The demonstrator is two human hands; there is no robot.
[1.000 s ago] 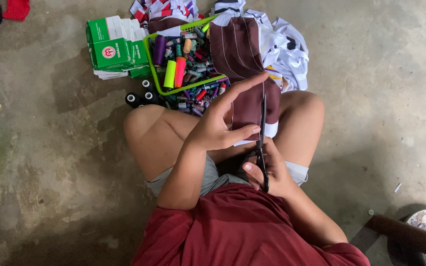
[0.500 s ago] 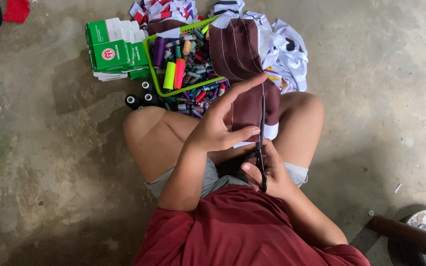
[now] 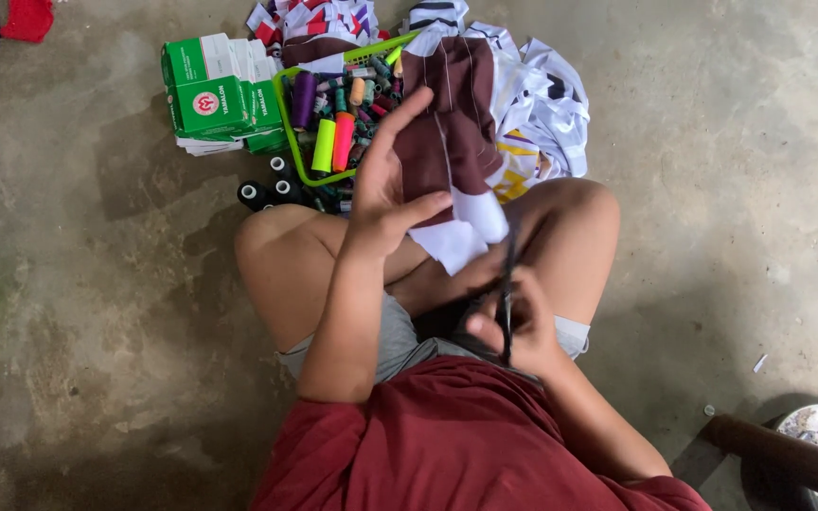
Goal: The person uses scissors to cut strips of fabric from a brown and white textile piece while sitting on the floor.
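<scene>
Seated on a concrete floor, left hand pinches a maroon-and-white fabric piece while right hand grips closed scissors at its white lower edge, trimming seemingly unfinished.

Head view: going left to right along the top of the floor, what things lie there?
Red cloth → green boxes → green basket of thread spools → maroon cloth held by the left hand → white fabric pile.
</scene>
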